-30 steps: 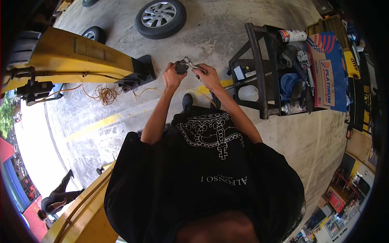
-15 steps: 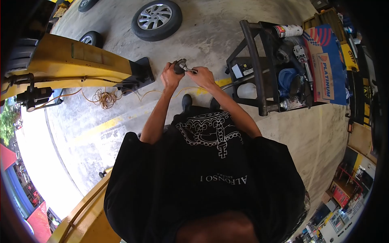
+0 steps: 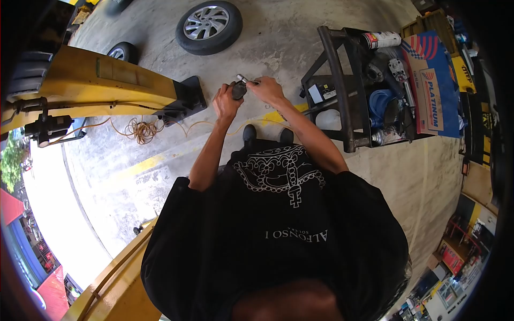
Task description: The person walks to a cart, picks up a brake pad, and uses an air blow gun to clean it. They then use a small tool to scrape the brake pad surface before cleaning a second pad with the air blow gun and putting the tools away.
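Out in front of me, my left hand (image 3: 226, 102) is closed around a dark, rounded part (image 3: 239, 92), its fingers wrapped along the left side. My right hand (image 3: 266, 90) grips a small ratchet-like tool with a shiny silver head (image 3: 242, 78); its handle is mostly covered by the fingers. The silver head lies right at the top of the dark part, and the two hands are close together. Both forearms reach forward over the concrete floor.
On my right stands a black metal cart (image 3: 342, 91) with a spray can (image 3: 382, 39), tools and a blue carton (image 3: 431, 85). A yellow lift arm (image 3: 118, 80) extends at left, near a coiled orange hose (image 3: 143, 130). A wheel (image 3: 210, 27) lies on the floor ahead.
The silver tool head has turned and now points up and left above the dark part. My right hand has shifted slightly upward; my left hand keeps its hold.
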Demonstrator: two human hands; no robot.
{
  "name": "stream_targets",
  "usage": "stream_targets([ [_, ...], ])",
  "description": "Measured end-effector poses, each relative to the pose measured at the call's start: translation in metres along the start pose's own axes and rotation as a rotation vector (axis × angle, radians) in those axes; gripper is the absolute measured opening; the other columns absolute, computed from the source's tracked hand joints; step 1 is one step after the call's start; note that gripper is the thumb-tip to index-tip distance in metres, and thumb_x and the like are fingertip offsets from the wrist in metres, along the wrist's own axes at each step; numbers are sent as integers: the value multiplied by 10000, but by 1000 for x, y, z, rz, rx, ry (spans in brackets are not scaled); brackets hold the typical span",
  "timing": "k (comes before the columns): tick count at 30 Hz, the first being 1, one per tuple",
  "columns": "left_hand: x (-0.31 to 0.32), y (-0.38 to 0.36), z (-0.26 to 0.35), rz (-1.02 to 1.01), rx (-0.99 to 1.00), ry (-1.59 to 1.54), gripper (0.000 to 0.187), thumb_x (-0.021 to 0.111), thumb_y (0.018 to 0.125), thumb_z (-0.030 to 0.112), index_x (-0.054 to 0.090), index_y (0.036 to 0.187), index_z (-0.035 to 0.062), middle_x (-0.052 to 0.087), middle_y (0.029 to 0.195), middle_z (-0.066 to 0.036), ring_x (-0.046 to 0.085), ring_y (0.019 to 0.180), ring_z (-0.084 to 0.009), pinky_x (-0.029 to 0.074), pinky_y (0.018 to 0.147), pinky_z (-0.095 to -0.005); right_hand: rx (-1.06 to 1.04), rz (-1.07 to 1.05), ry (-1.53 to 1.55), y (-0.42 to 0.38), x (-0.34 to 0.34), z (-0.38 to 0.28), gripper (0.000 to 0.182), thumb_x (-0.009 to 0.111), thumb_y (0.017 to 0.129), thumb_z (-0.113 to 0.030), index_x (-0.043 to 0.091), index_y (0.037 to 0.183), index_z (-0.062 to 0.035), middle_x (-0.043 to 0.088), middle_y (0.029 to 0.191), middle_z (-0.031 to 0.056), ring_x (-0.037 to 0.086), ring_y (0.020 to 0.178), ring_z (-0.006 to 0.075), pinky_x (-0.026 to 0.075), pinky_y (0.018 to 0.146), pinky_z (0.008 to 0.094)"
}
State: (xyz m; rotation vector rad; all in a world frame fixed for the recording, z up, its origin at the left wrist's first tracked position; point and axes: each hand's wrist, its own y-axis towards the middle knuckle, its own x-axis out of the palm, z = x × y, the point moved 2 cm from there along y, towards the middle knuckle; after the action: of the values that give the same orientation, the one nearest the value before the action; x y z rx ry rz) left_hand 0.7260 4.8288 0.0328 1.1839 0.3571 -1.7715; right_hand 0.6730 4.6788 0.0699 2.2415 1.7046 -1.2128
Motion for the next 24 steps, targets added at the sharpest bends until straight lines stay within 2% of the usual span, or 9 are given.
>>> stream_targets([
  [2, 2, 2, -1, 19, -14, -6, 526, 727, 528, 150, 607, 1037, 97, 557, 880, -60, 569, 810, -265, 470, 709, -362, 47, -6, 45, 4, -3, 4, 461, 533, 743, -464, 660, 819, -27, 636, 810, 183, 605, 820, 347, 468, 755, 402],
  [8, -1, 1, -10, 15, -71, 20, 532, 733, 528, 183, 607, 1037, 98, 560, 882, -67, 575, 817, -273, 471, 698, -369, -46, -58, -53, -11, 4, 4, 459, 535, 735, -466, 662, 835, -36, 640, 821, 166, 606, 827, 339, 469, 760, 398],
  [10, -1, 0, -12, 11, -77, 32, 540, 739, 524, 199, 607, 1038, 101, 561, 878, -71, 578, 815, -276, 471, 692, -372, -58, -6, -69, -16, 6, 6, 440, 527, 743, -454, 661, 847, -48, 641, 814, 157, 605, 828, 334, 470, 758, 393],
  [13, -1, -1, -13, 21, -102, 52, 476, 740, 532, 231, 630, 980, 113, 568, 844, -69, 592, 777, -255, 479, 650, -364, -124, -46, -158, -17, 9, 7, 424, 529, 747, -445, 659, 852, -56, 641, 810, 153, 605, 830, 329, 470, 755, 390],
  [16, 3, 4, -6, 27, -83, 12, 507, 751, 513, 249, 626, 988, 124, 568, 856, -71, 591, 771, -273, 474, 649, -378, -72, -26, -89, -13, 7, 9, 424, 540, 746, -449, 659, 851, -56, 640, 807, 153, 606, 820, 326, 471, 745, 392],
  [19, 6, 6, -15, 8, -190, 31, 502, 755, 525, 265, 616, 970, 79, 591, 857, -89, 602, 786, -279, 477, 663, -371, -137, -70, -186, -20, 6, 5, 418, 549, 742, -451, 659, 844, -60, 640, 802, 152, 608, 801, 326, 474, 736, 393],
  [22, 29, 12, -40, -25, -718, -206, 732, 800, 523, 352, 486, 1006, -100, 559, 1013, -246, 601, 854, -326, 474, 731, -378, -139, -70, -153, -32, 9, 4, 412, 548, 742, -452, 660, 839, -67, 640, 797, 153, 612, 789, 319, 477, 727, 394],
  [23, 32, 12, -42, -26, -719, -206, 732, 800, 523, 352, 486, 1006, -100, 559, 1013, -246, 601, 854, -326, 474, 731, -378, -138, -71, -153, -35, 13, 4, 412, 548, 742, -452, 660, 839, -67, 640, 797, 153, 612, 789, 319, 477, 727, 394],
  [24, 38, 13, -47, -28, -838, -372, 783, 803, 515, 358, 448, 1032, -112, 557, 1007, -244, 598, 863, -324, 491, 723, -374, -115, -35, -152, -36, 18, 6, 406, 550, 742, -450, 660, 832, -70, 641, 797, 151, 614, 790, 315, 479, 727, 391],
])
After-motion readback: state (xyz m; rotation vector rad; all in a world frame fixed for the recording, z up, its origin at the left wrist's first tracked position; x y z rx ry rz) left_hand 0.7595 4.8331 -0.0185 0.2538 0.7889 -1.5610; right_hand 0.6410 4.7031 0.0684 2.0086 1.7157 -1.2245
